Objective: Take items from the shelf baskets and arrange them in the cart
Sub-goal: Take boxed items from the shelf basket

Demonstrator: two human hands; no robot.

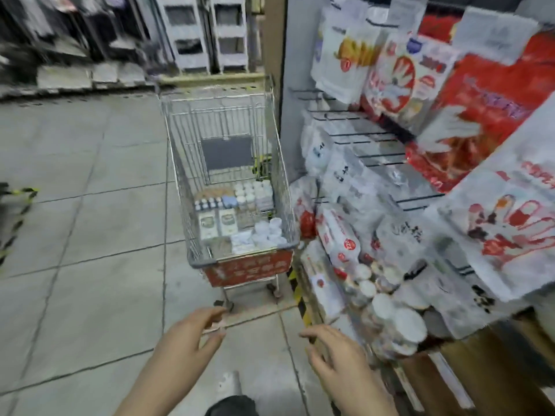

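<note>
A wire shopping cart (180, 163) with a red front panel stands on the floor ahead of me, beside the shelf. Rows of small white jars and boxes (237, 211) lie packed on its bottom. My left hand (186, 334) hovers low in front of the cart, fingers relaxed and empty. To its right, my right hand (333, 352) reaches toward stacked white-lidded containers (399, 319) on the lower shelf, fingers loosely spread and holding nothing. The whole view is motion-blurred.
The shelf at right carries hanging packs of disposable gloves (414, 73) on wire hooks (363, 136) and bagged goods lower down. Yellow-black tape (297, 292) marks the shelf base. Grey tiled floor (90, 235) spreads left; dark racks stand at the back.
</note>
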